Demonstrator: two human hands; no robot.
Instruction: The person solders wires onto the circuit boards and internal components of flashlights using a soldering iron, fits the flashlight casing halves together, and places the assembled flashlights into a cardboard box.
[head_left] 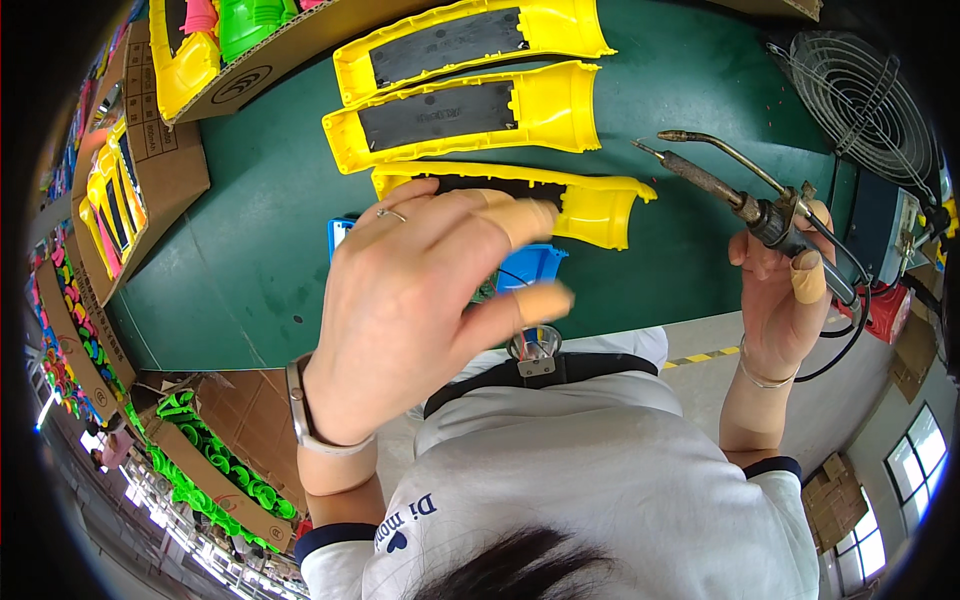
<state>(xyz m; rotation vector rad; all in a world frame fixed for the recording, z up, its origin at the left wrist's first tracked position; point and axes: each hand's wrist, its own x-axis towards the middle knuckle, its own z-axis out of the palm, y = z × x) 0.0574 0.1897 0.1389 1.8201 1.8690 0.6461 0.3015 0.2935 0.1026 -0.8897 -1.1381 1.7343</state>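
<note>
My right hand (783, 310) is wrapped round a soldering iron (706, 182), whose tip points up and to the left above the green table. A thin curved metal tube (738, 156) is fixed alongside the iron. My left hand (410, 290) hovers with thumb and index finger apart, and nothing shows between them. Tan coverings wrap its thumb and index fingertips. Behind its fingers lies a yellow plastic shell (600, 208) with a black inner strip. A blue plastic shell (537, 265) and a bit of green circuit board are partly hidden beneath the hand.
Two more yellow shells (553, 105) (560, 28) with black panels lie in a row farther back. Cardboard boxes of coloured plastic parts (262, 28) line the left side. At the far right stands a round wire fan grille (858, 98), with a black cable (862, 325) near my right hand.
</note>
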